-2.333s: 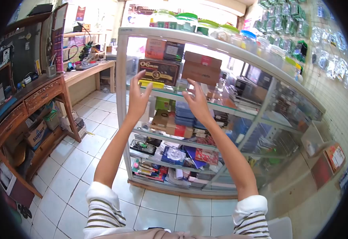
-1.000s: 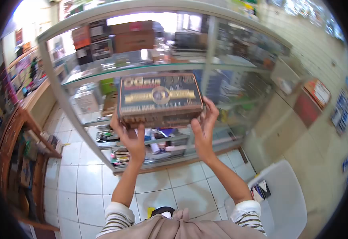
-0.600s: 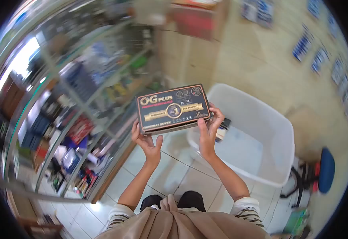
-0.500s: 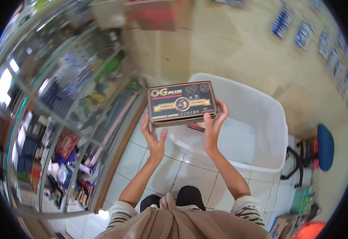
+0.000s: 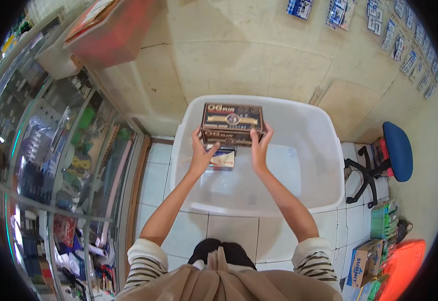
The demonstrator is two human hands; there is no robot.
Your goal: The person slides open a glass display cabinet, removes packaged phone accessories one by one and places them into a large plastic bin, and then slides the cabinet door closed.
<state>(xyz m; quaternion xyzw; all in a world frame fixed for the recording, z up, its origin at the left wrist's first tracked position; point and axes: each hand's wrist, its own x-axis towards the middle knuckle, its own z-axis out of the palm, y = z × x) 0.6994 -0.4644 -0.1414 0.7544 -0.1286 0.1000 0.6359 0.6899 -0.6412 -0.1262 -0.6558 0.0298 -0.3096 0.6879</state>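
Note:
Between both palms I hold a dark cardboard box [image 5: 233, 119] with gold bands and "OG PLUS" lettering. My left hand [image 5: 202, 153] grips its left side, thumb toward the near face. On the opposite side, my right hand [image 5: 261, 145] clasps the right end with the thumb on the near edge. The box is over the left part of a large white plastic tub [image 5: 324, 150]. Inside the tub, below the held box, a smaller cream and dark box [image 5: 222, 160] lies partly hidden.
A glass display cabinet [image 5: 73, 165] packed with goods lines the left. A blue-seated swivel chair [image 5: 397, 151] stands right of the tub, with a Summit carton [image 5: 365, 263] and an orange lid [image 5: 404, 266] nearer me. Small packets [image 5: 340, 12] hang on the wall.
The view has swung toward the tub, which now sits in front of me. The held box has gone from beside the tub's left rim to over its inside, showing more of its near face.

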